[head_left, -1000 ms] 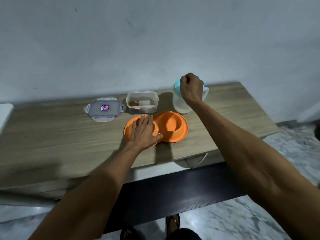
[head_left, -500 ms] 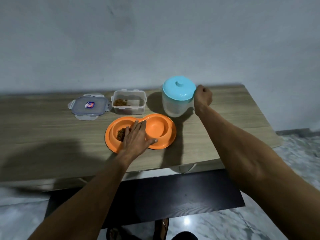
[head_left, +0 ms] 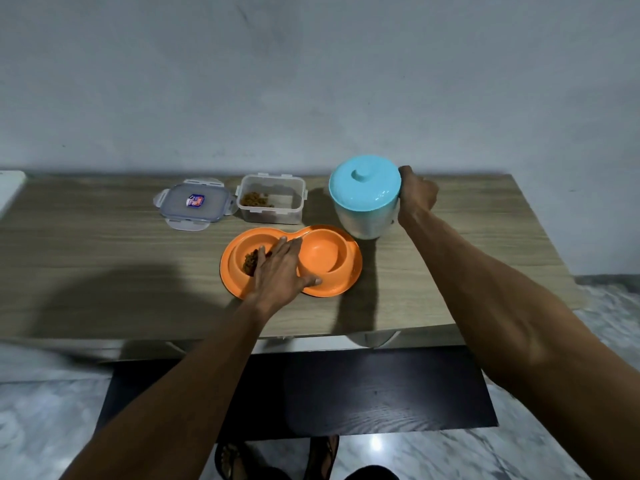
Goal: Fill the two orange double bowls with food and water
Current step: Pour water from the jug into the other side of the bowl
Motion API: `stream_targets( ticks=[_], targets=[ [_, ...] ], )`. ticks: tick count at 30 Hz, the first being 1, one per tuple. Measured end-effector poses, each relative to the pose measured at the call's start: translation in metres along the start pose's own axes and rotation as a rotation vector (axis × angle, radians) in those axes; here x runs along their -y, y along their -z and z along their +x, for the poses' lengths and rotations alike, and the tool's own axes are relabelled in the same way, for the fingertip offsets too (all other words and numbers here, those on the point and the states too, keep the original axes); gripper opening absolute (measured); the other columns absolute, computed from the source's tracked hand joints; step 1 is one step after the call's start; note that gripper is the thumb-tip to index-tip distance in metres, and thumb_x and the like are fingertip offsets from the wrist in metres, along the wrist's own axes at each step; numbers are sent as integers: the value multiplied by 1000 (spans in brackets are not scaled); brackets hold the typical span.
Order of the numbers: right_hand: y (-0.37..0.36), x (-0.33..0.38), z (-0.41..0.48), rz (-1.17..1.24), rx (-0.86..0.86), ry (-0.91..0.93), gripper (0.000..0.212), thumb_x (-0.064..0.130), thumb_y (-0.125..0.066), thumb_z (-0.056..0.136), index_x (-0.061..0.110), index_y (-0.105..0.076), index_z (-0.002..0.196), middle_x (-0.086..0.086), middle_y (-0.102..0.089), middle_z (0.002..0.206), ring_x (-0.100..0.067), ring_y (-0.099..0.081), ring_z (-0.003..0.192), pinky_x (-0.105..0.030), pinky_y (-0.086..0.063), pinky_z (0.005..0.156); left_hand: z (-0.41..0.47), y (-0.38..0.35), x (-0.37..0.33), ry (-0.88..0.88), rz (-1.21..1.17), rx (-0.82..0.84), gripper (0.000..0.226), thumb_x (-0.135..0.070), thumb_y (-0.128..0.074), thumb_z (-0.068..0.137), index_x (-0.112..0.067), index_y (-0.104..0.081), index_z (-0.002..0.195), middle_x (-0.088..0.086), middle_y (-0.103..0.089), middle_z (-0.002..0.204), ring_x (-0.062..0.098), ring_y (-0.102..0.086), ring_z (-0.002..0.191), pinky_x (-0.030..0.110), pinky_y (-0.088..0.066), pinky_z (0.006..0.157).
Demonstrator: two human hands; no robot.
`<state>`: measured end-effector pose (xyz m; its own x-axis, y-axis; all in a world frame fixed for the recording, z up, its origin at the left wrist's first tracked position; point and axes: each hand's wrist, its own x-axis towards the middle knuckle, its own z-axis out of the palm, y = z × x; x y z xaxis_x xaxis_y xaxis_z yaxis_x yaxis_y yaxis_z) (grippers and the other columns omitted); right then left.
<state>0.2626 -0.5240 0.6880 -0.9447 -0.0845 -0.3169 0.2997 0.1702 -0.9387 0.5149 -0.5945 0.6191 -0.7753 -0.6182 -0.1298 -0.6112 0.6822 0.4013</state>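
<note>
One orange double bowl [head_left: 341, 284] lies on the wooden table [head_left: 104, 258]. Its left cup holds brown kibble [head_left: 250, 262]; its right cup looks dry. My left hand [head_left: 282, 271] rests flat across the middle of the bowl, fingers spread, pressing it down. My right hand [head_left: 415, 195] is closed around the handle of a white jug with a light blue lid [head_left: 365, 183]; the jug tilts toward the bowl's right cup and looks lifted slightly off the table. Only this one double bowl is in view.
A clear plastic food box [head_left: 272, 199] with a little kibble stands open behind the bowl, its grey clip lid [head_left: 194, 204] lying to its left. A wall rises right behind the table. A dark lower shelf [head_left: 346, 393] and my feet show below.
The jug has been raised and tilted toward the bowl, my right hand gripping its handle. My left hand has stayed on the bowl. The camera moved closer.
</note>
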Motion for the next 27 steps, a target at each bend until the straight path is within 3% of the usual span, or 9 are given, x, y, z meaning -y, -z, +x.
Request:
stream_targets(
  ticks=[8,16,27],
  targets=[
    [7,16,-14,-263,72,264,41,18,-63,76,13,-37,45,3,-33,44,-15,-29,49,-29,-35,57,-1,2,1,-1,-44,14,95,-54,-68,81,-16,-21,154,6,-27,161,21,-9,152,54,0,119],
    [11,23,-33,-486,93,508,42,23,-60,74,10,-35,42,-5,-30,44,-20,-29,54,-31,-35,59,-1,1,3,-19,-49,4,96,-55,-69,80,-17,-21,155,5,-27,161,22,-10,152,57,-1,119],
    [9,29,-45,-608,118,614,41,16,-56,71,12,-30,41,-3,-20,41,-19,-20,50,-33,-30,56,0,1,3,-20,-48,2,97,-53,-71,79,-17,-21,155,6,-26,161,22,-10,152,57,0,119]
  ],
)
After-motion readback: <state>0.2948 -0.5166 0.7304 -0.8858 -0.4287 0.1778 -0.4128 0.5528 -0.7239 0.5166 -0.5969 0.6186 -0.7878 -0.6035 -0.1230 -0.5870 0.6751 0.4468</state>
